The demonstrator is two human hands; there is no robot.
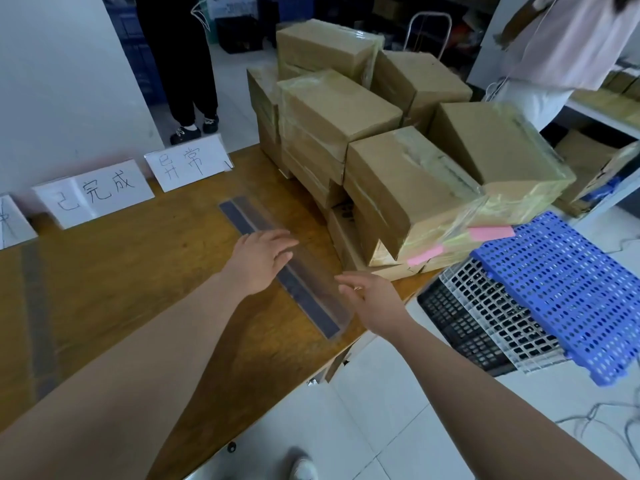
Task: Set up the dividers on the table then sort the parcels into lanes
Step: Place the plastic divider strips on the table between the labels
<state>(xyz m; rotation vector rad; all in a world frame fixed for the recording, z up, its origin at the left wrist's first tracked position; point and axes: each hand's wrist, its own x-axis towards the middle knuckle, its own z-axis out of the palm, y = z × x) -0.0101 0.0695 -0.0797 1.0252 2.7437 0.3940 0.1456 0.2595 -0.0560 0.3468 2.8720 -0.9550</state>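
Divider partly beneath left hand

stacked parcels block the table's right end; left of them seems passable

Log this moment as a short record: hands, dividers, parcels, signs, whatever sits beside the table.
left hand: open, fingers straight, over the middle divider strip; contact unclear
right hand: open, just right of that strip, holding nothing
dividers: middle divider strip lies flat on the table; a second strip lies flat at far left
parcels: taped brown boxes stacked at the table's right end, none sorted into a lane
signs: handwritten white cards propped along the wall
beside table: blue grid panel lying on white and black ones
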